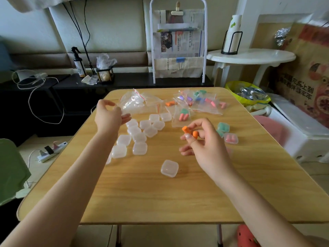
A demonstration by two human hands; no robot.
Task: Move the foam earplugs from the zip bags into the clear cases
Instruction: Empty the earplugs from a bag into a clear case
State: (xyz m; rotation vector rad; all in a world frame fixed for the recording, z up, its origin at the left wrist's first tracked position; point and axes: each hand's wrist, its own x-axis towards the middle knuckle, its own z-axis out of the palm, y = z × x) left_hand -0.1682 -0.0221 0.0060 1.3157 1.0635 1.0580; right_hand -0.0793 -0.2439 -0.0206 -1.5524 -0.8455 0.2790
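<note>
My right hand (201, 139) hovers over the middle of the wooden table (160, 196) and pinches two orange foam earplugs (189, 131) between thumb and fingers. My left hand (110, 115) is at the far left, fingers spread, beside a heap of empty zip bags (135, 102). One closed clear case (169, 168) lies alone in front of my right hand. Several empty clear cases (140, 132) cluster at the left centre. Zip bags with coloured earplugs (197, 102) lie at the far right. Two filled cases, teal (223, 127) and pink (230, 138), sit right of my right hand.
A yellow-lined bin (247, 96) stands off the table's far right corner, by a white round side table (249, 57). A power strip (51, 151) and cables lie on the floor at left. A red stool (247, 236) is under the table's near edge.
</note>
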